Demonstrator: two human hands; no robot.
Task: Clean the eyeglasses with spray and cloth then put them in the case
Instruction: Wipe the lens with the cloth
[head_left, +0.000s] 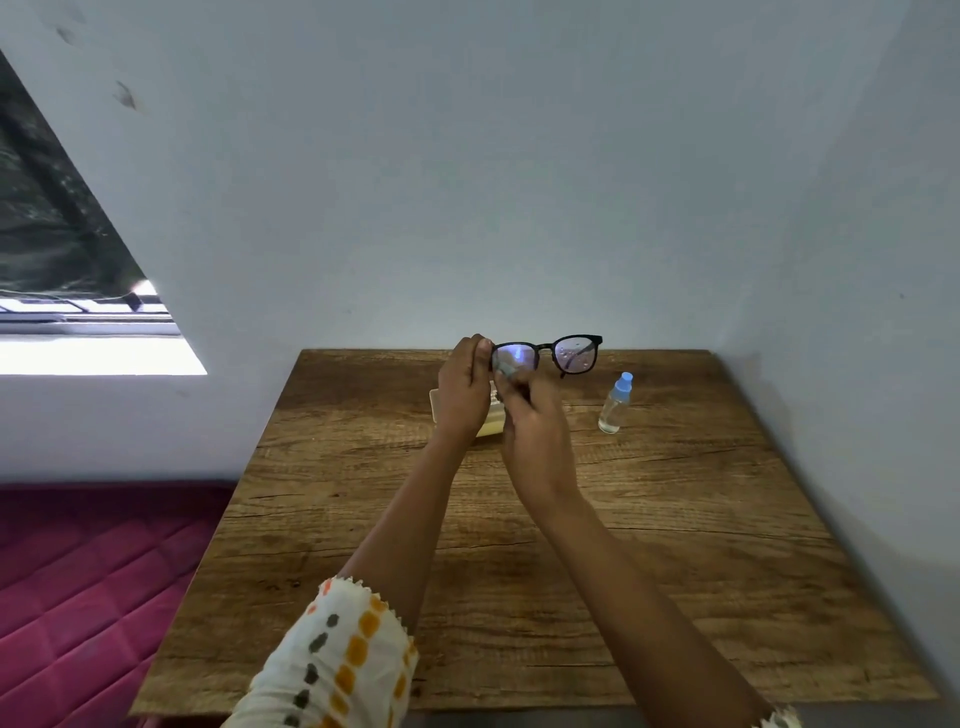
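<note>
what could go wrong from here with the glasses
The left hand pinches the eyeglasses by one end only, so the right hand pressing the cloth on a lens might twist or drop them. Droplets on the other lens could dry into streaks. The spray bottle stands close to the right arm and might get knocked.

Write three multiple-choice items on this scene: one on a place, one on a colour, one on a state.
1. Where is the bottle?
A. standing on the table, right of the glasses
B. on the floor
C. in a drawer

2. What colour is the bottle's cap?
A. red
B. blue
C. black

3. How are the glasses now?
A. lying on the table
B. broken in two
C. held up, droplets on one lens

Key:
1 A, the bottle stands free on the wood.
2 B, its top is light blue.
3 C, the left hand grips one end and the right hand presses a cloth to a lens.
</note>
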